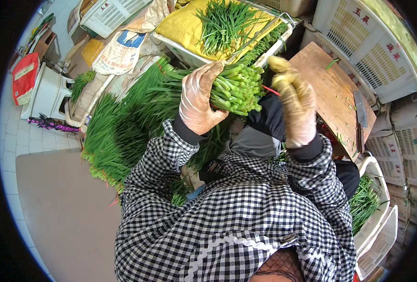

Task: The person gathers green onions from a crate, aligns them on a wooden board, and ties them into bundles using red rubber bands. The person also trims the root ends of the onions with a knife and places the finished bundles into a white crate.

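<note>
My left hand point(202, 95), in a thin glove, is closed round a thick bunch of green garlic chives point(237, 88), its pale cut stem ends facing right. Just right of those ends my right hand point(295, 95), in a stained yellowish glove, is blurred at the fingers. A red tie point(271, 90) runs from the stem ends to its fingers, which seem to pinch it. Tied bunches of chives point(106, 137) lie in a large heap to the left, under and beyond my left forearm. Loose chives point(226, 24) rest on a yellow sack in a white crate ahead.
A wooden board point(330, 84) at the right bears a knife point(360, 109) and chive scraps. White plastic crates point(363, 46) stand behind it. Another crate point(383, 197) at the lower right holds chives. A white stool point(46, 91) and a printed sack point(118, 53) are at the left.
</note>
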`<action>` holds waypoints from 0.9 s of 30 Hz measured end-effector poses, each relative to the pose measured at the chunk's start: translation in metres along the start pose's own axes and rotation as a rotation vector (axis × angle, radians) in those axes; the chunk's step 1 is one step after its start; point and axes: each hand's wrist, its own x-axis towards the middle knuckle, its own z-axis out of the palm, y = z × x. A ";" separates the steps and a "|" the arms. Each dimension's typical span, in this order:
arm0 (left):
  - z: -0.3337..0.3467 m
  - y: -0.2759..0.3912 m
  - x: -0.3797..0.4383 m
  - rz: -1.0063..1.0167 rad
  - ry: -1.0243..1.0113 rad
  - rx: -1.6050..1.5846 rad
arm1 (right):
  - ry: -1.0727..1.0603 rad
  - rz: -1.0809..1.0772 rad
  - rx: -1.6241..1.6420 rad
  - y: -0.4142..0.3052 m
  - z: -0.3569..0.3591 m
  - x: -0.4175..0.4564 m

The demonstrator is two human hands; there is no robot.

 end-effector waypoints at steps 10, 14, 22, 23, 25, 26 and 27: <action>0.008 0.001 -0.002 0.048 -0.016 -0.013 | -0.123 -0.399 -0.794 -0.035 -0.001 0.018; 0.010 0.003 0.000 0.061 -0.059 0.015 | -0.193 -0.551 -1.010 -0.033 0.004 0.020; 0.012 0.004 0.002 0.074 -0.147 -0.053 | -0.268 -0.656 -1.213 -0.014 -0.001 0.017; 0.014 0.004 0.002 0.048 -0.160 -0.091 | -0.236 -0.649 -1.222 -0.010 -0.001 0.017; 0.014 0.003 0.000 -0.006 -0.179 -0.164 | -0.185 -0.605 -0.976 -0.004 -0.004 0.020; 0.015 0.002 0.000 -0.025 -0.175 -0.170 | -0.148 -0.562 -0.818 0.003 -0.009 0.022; 0.018 -0.004 -0.006 -0.112 -0.172 -0.315 | -0.112 -0.525 -0.651 0.008 -0.013 0.023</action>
